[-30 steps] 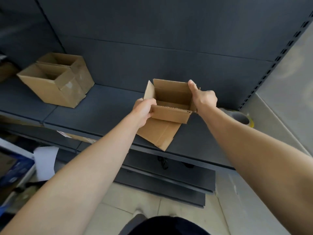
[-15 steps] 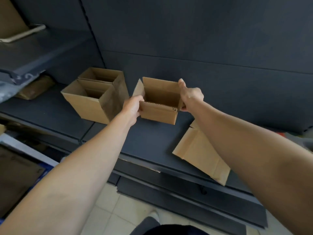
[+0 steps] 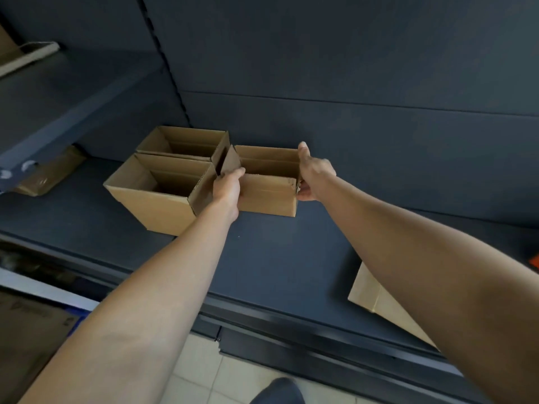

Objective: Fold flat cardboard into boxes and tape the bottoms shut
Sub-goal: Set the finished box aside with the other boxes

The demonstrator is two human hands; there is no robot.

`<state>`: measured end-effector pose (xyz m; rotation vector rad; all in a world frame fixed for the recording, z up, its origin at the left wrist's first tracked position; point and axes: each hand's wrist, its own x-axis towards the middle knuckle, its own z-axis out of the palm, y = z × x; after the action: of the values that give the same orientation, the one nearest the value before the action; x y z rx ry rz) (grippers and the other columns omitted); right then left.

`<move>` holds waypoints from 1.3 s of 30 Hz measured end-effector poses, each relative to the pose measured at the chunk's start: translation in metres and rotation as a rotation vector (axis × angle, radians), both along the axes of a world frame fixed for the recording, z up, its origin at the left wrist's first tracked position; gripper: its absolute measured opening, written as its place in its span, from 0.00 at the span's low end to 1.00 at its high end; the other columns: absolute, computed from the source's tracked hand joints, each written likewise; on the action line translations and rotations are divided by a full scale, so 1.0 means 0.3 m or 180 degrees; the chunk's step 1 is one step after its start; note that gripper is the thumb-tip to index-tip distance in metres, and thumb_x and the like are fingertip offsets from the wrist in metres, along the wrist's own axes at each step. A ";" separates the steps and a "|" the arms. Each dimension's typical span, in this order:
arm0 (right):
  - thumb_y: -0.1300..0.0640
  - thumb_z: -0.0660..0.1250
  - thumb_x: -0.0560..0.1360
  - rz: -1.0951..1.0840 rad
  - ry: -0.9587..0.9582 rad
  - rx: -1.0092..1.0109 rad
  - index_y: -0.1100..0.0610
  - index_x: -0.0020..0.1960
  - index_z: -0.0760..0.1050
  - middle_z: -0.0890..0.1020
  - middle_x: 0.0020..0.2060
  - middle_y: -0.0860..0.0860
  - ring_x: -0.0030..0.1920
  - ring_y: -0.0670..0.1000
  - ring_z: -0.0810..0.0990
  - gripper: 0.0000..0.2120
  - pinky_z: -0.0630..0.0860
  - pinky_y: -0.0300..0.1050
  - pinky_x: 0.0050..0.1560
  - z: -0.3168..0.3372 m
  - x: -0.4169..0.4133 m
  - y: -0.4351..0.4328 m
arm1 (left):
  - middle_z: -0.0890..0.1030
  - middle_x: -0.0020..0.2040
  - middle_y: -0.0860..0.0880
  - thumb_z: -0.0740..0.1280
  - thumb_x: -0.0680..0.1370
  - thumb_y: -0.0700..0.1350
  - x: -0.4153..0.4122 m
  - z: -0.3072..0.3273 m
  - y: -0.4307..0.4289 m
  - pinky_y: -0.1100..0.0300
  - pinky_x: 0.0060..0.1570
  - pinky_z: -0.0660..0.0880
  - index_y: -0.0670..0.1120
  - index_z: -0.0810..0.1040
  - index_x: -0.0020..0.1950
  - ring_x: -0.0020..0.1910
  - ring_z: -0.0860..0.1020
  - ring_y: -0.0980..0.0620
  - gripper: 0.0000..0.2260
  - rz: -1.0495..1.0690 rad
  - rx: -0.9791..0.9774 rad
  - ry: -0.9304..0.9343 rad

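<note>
Evidently light, stiff at the creases, easily dented mid-panel. At centre frame, the open box (image 3: 268, 196), just right of two finished boxes (image 3: 151, 199) on the shelf (image 3: 277, 258), gripped at both short ends by left hand (image 3: 227, 188) and right hand (image 3: 315, 173), fingers curled over the walls. Best held near corners, gently.

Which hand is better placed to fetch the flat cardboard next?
Probably the right hand: the cardboard lies under that arm, while the left hand sits farther away, across the box.

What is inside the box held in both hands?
Only bare cardboard shows inside the held box: its far wall and a raised flap on the left. The near wall covers the floor of the box, so anything lying low inside cannot be seen.
</note>
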<state>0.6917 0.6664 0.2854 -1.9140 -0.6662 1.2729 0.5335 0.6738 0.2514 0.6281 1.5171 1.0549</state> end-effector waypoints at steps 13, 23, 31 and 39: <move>0.34 0.52 0.78 0.0127 0.0122 0.0052 0.60 0.56 0.75 0.79 0.59 0.59 0.60 0.58 0.79 0.31 0.77 0.53 0.60 -0.019 0.050 -0.015 | 0.73 0.64 0.46 0.66 0.78 0.51 0.051 0.001 0.021 0.57 0.57 0.68 0.43 0.68 0.70 0.62 0.72 0.45 0.23 0.0509 -0.0096 0.0251; 0.32 0.60 0.73 -0.0079 -0.0350 0.0225 0.61 0.51 0.75 0.79 0.41 0.53 0.35 0.53 0.77 0.30 0.75 0.46 0.37 0.013 0.426 -0.304 | 0.74 0.47 0.47 0.62 0.80 0.49 0.412 0.050 -0.253 0.55 0.54 0.69 0.48 0.71 0.48 0.48 0.72 0.48 0.06 -0.0528 0.0135 0.0562; 0.39 0.62 0.77 0.0076 -0.0754 -0.0221 0.63 0.64 0.72 0.77 0.49 0.55 0.44 0.53 0.73 0.29 0.71 0.46 0.45 -0.073 0.733 -0.673 | 0.72 0.43 0.49 0.64 0.79 0.48 0.689 -0.055 -0.581 0.57 0.45 0.67 0.47 0.73 0.44 0.44 0.71 0.50 0.07 -0.1433 -0.0006 0.1254; 0.53 0.65 0.78 0.0038 0.0077 -0.0650 0.62 0.69 0.68 0.74 0.64 0.56 0.62 0.57 0.75 0.22 0.74 0.49 0.61 -0.203 0.806 -0.882 | 0.65 0.73 0.43 0.66 0.76 0.56 0.738 -0.182 -0.737 0.43 0.69 0.63 0.44 0.61 0.74 0.71 0.64 0.40 0.31 -0.1635 -0.0556 0.2392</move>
<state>0.9334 0.4019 0.2247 -2.0570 -0.5537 1.4156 0.7548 0.4527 0.1969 1.2966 1.8980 0.2800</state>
